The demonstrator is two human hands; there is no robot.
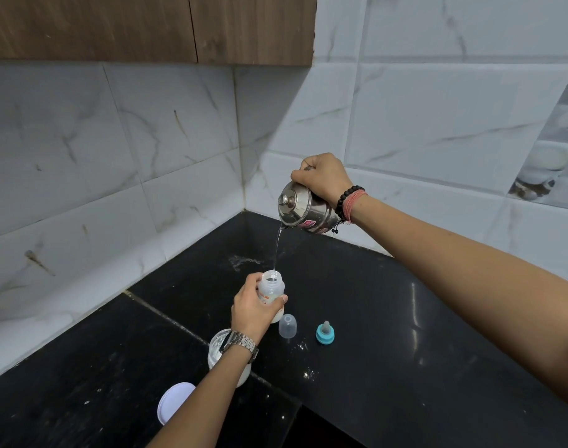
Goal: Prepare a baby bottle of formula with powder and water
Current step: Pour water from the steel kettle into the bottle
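We see the bottle [271,291] standing upright on the black counter [373,318], near the middle, its mouth uncapped. It is translucent white plastic with a reddish print on its side, and its lower part looks milky white. Our left hand [253,310] grips it from the left, fingers curled round the body and the thumb pressed on the near right side.

Going from the left: a round white lid [175,402] lies flat at the near edge of the counter. Just right of it and farther away stands an open white tub [226,360] with pale powder inside, half hidden by our left wrist and its metal watch [239,344]. Right of the bottle a clear cap [287,325] stands on the counter, and farther right sits a teal ring with its teat [325,333] pointing up. White specks of powder are scattered near these two.

Above and to the right, our right hand [323,182] holds a steel pot [303,208] with a knobbed lid, fingers wrapped tight round its handle. The pot is tilted left, and a thin stream [278,250] of water falls from its rim into the bottle's mouth.
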